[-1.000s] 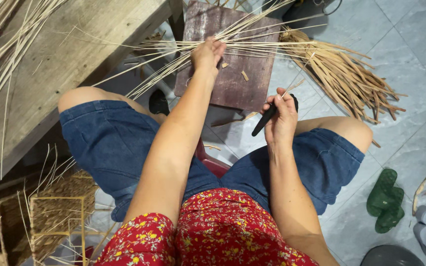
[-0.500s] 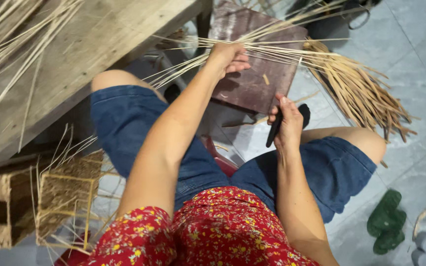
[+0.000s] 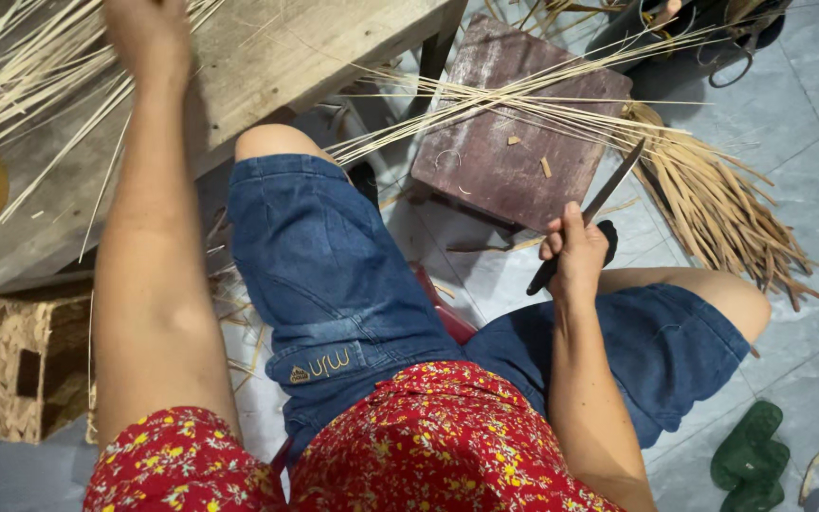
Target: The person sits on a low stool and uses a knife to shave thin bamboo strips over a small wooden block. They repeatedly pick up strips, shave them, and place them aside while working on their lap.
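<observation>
Head view: right hand (image 3: 575, 254) fingers grip a knife (image 3: 588, 213); left hand (image 3: 149, 38) touches bamboo strips (image 3: 21, 95), fingers hidden

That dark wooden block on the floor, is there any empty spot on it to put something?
Yes. The wooden block is mostly bare on its near half, with only small chips. Its far edge is crowded by thin strips, and the knife hovers by its right side.

We see a red floral shirt (image 3: 428, 446), blue denim shorts (image 3: 334, 275), a dark reddish-brown board (image 3: 514, 142) and pale straw-coloured strips (image 3: 30, 85).
</observation>
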